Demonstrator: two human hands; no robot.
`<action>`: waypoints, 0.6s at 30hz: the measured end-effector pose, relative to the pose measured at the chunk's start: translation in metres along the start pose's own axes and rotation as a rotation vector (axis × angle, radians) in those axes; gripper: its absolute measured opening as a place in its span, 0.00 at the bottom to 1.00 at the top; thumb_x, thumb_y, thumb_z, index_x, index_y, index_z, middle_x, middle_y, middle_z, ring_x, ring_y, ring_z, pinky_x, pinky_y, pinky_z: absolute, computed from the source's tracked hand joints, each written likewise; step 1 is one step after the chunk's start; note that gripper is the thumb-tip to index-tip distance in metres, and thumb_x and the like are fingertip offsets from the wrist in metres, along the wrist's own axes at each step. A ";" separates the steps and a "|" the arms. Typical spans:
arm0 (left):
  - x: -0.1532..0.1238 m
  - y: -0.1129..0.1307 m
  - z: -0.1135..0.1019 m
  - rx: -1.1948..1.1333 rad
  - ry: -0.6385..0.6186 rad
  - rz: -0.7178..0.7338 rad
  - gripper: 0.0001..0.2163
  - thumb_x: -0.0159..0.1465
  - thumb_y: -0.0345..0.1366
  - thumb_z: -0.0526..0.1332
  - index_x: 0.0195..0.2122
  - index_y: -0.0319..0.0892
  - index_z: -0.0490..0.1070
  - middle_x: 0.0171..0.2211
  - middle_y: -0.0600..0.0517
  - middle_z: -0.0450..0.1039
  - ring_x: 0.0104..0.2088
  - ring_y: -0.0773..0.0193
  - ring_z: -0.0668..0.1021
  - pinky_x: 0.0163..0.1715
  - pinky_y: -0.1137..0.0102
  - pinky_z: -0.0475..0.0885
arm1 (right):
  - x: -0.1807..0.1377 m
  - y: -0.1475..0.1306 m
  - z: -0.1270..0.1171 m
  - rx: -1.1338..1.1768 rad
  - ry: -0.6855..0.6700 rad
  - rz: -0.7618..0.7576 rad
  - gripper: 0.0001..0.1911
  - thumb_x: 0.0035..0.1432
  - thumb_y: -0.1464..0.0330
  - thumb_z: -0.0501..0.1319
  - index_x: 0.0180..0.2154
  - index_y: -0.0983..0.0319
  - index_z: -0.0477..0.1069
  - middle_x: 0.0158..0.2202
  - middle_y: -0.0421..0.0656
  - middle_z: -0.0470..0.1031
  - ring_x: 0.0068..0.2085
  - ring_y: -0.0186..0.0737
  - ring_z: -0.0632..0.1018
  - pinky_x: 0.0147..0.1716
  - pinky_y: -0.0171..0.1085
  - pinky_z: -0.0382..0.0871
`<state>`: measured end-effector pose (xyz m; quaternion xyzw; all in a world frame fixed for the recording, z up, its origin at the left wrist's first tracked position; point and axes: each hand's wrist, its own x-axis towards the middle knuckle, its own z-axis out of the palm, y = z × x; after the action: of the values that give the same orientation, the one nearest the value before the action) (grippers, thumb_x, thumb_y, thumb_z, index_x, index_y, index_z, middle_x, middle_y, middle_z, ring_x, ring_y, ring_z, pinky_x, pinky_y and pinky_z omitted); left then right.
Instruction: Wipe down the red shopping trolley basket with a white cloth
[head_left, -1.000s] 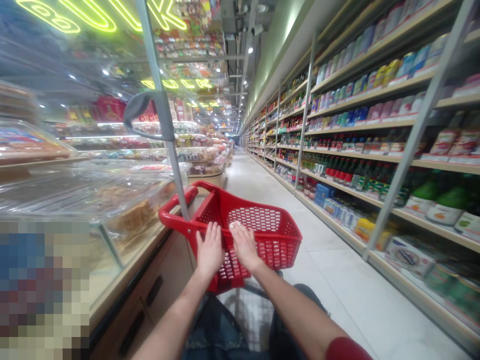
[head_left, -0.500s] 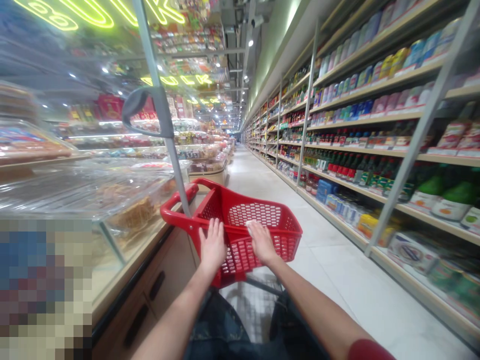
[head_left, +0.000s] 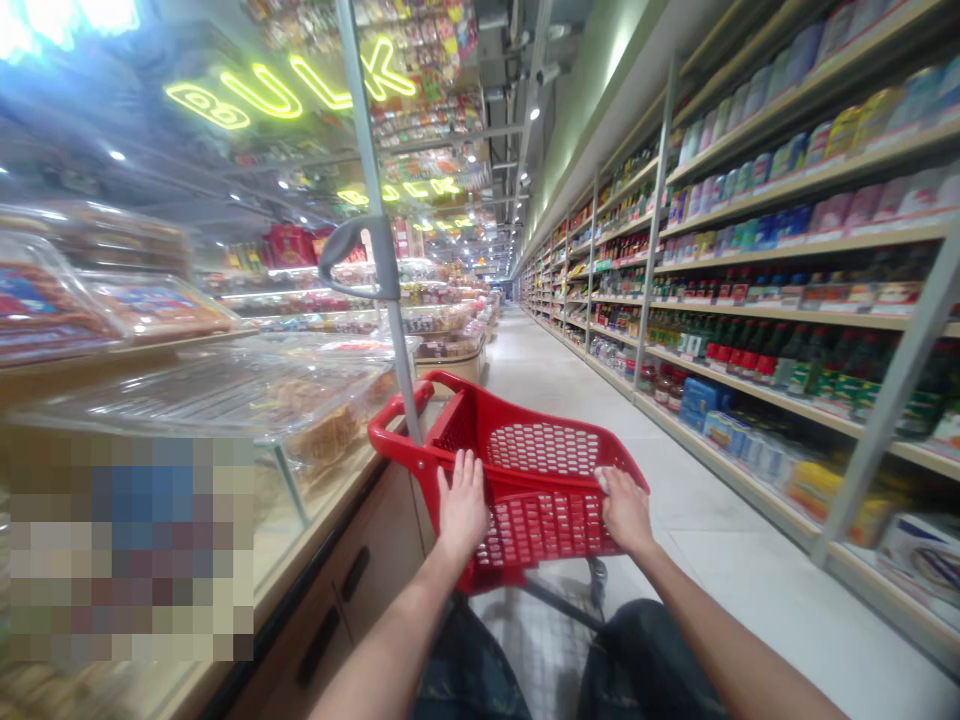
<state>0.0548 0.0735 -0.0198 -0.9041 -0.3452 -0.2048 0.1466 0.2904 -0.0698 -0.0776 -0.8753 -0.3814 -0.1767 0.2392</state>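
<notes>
A red plastic shopping cart (head_left: pixel 555 515) with a perforated basket stands sideways in front of me, its handle end to the left. My left hand (head_left: pixel 465 505) lies against the near side of the basket below the rim, fingers stretched out and holding nothing. Further right, my right hand (head_left: pixel 628 515) is at the near rim by the basket's front end, with its fingers curled. Between those fingers shows a small white piece (head_left: pixel 602 481), perhaps a tissue or wipe, mostly hidden by the hand. No goods show in the visible part of the basket.
At left runs a glass-topped counter (head_left: pixel 277 395) with packaged food trays (head_left: pixel 154 300). A grey pole (head_left: pixel 375 150) with a grey loop handle (head_left: pixel 349 262) rises near the cart handle. Shelves of cans and bottles (head_left: pixel 750 360) line the right. A pale tiled aisle (head_left: pixel 517 350) runs ahead.
My right hand has moved right along the near rim towards the basket's front end, the white piece going with it. My left hand stays by the basket's side. The view has shifted left.
</notes>
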 end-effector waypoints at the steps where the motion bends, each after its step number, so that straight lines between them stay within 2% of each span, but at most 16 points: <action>1: 0.000 0.000 -0.001 0.001 -0.007 0.000 0.31 0.52 0.28 0.50 0.60 0.33 0.51 0.63 0.43 0.44 0.63 0.54 0.44 0.58 0.48 0.44 | 0.000 -0.014 0.003 0.024 -0.004 -0.070 0.29 0.50 0.79 0.47 0.54 0.62 0.61 0.56 0.49 0.62 0.57 0.45 0.60 0.52 0.47 0.55; 4: -0.002 -0.001 -0.004 -0.011 -0.028 0.006 0.31 0.52 0.28 0.49 0.60 0.33 0.50 0.63 0.43 0.44 0.63 0.55 0.44 0.58 0.49 0.43 | 0.000 -0.039 0.006 0.079 -0.040 -0.237 0.29 0.49 0.80 0.45 0.54 0.61 0.61 0.56 0.47 0.62 0.57 0.42 0.61 0.53 0.46 0.54; 6: -0.004 -0.001 -0.005 -0.028 -0.043 0.004 0.31 0.53 0.28 0.49 0.60 0.33 0.49 0.63 0.44 0.43 0.63 0.55 0.44 0.58 0.49 0.42 | 0.001 -0.032 0.004 0.081 -0.052 -0.271 0.29 0.49 0.80 0.44 0.53 0.60 0.62 0.56 0.46 0.63 0.56 0.41 0.62 0.52 0.45 0.55; 8: -0.005 -0.001 -0.006 -0.042 -0.057 -0.001 0.31 0.53 0.28 0.48 0.60 0.33 0.49 0.63 0.44 0.42 0.63 0.55 0.43 0.58 0.49 0.42 | 0.001 -0.009 0.001 0.055 -0.031 -0.230 0.29 0.48 0.79 0.45 0.52 0.60 0.64 0.54 0.47 0.64 0.55 0.42 0.63 0.50 0.45 0.58; 11: -0.004 0.001 -0.008 -0.057 -0.093 0.003 0.31 0.54 0.29 0.49 0.61 0.32 0.47 0.63 0.43 0.40 0.63 0.54 0.42 0.58 0.48 0.41 | 0.002 0.028 0.000 0.000 0.039 -0.076 0.28 0.48 0.78 0.45 0.50 0.61 0.65 0.52 0.49 0.66 0.52 0.45 0.66 0.44 0.46 0.64; 13: -0.003 0.002 -0.011 -0.066 -0.129 0.012 0.32 0.54 0.31 0.50 0.61 0.31 0.46 0.63 0.42 0.39 0.63 0.53 0.40 0.58 0.48 0.41 | 0.003 0.034 0.004 -0.030 0.081 -0.006 0.26 0.49 0.76 0.45 0.50 0.61 0.65 0.51 0.50 0.67 0.51 0.47 0.68 0.42 0.48 0.65; 15: -0.003 0.004 -0.016 -0.081 -0.161 0.009 0.32 0.55 0.33 0.50 0.61 0.30 0.45 0.63 0.41 0.38 0.63 0.52 0.40 0.58 0.47 0.42 | 0.004 0.018 0.009 -0.033 0.097 -0.054 0.25 0.50 0.75 0.45 0.49 0.62 0.65 0.50 0.51 0.67 0.51 0.48 0.68 0.44 0.48 0.65; 18: -0.007 0.004 -0.025 -0.103 -0.186 0.012 0.32 0.56 0.36 0.50 0.61 0.28 0.45 0.63 0.40 0.38 0.63 0.51 0.41 0.58 0.47 0.41 | 0.002 -0.032 0.014 0.062 0.072 -0.272 0.24 0.50 0.76 0.46 0.49 0.62 0.65 0.51 0.49 0.67 0.52 0.45 0.68 0.48 0.44 0.64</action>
<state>0.0463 0.0562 -0.0012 -0.9276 -0.3411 -0.1364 0.0685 0.2697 -0.0421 -0.0790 -0.8007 -0.4930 -0.2269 0.2537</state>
